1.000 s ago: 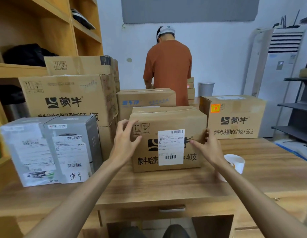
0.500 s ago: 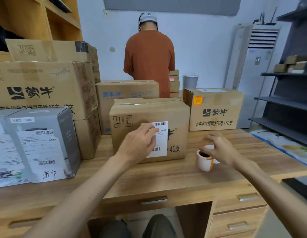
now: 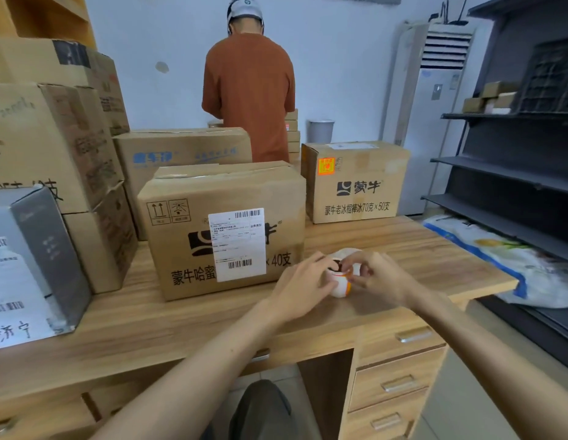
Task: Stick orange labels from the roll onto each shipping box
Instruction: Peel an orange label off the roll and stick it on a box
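Light wooden surface (image 3: pixel 419 249) carries brown cardboard box with white barcode sheet (image 3: pixel 225 198). Just right of box's front corner: left hand (image 3: pixel 304 284) and right hand (image 3: pixel 381 276), fingers curled, both gripping small white-and-orange label roll (image 3: pixel 338 285).

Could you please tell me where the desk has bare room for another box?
Bare desk runs along the front edge, before the white-labelled carton, and at the right end, between the label roll and the orange-stickered box. The left side is crowded by the grey box and stacked cartons.
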A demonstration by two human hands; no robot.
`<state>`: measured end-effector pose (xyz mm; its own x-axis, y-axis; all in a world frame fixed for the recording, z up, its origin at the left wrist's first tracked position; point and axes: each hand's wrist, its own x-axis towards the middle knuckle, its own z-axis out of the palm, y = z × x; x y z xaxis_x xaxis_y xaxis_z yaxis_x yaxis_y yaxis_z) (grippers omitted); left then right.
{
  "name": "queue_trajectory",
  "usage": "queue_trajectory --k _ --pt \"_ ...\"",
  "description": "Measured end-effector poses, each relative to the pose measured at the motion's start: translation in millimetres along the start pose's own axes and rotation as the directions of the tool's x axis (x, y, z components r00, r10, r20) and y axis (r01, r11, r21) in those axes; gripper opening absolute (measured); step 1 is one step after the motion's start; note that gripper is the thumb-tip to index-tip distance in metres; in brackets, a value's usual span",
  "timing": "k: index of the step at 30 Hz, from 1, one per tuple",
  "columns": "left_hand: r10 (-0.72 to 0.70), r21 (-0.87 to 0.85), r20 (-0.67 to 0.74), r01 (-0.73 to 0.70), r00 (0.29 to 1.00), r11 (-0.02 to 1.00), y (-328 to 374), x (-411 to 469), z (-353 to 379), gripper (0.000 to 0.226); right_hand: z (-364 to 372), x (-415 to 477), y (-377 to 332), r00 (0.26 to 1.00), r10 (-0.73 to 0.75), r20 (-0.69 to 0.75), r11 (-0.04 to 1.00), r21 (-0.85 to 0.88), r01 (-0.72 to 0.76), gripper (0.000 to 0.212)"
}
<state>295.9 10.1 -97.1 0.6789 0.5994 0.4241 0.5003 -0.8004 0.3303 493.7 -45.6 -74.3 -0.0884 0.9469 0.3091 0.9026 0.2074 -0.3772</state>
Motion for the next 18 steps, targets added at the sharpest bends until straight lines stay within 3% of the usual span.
queue_trajectory --k 7,10,18 --pt "0.028 0.092 -0.008 -0.027 1.000 0.995 -14 -4 -7 0.016 11 -2 -10 0.995 -0.070 -0.066 0.989 0.125 0.078 0.022" --pt "0.013 0.107 -0.003 -0.013 1.000 0.994 -17 -6 -10 0.021 21 3 -5 0.998 -0.021 -0.067 0.989 0.145 0.031 0.018" --pt "0.035 0.181 -0.051 -0.025 0.998 0.983 -16 -19 -4 0.035 23 8 2 1.000 0.002 -0.019 0.998 -0.062 -0.003 0.016"
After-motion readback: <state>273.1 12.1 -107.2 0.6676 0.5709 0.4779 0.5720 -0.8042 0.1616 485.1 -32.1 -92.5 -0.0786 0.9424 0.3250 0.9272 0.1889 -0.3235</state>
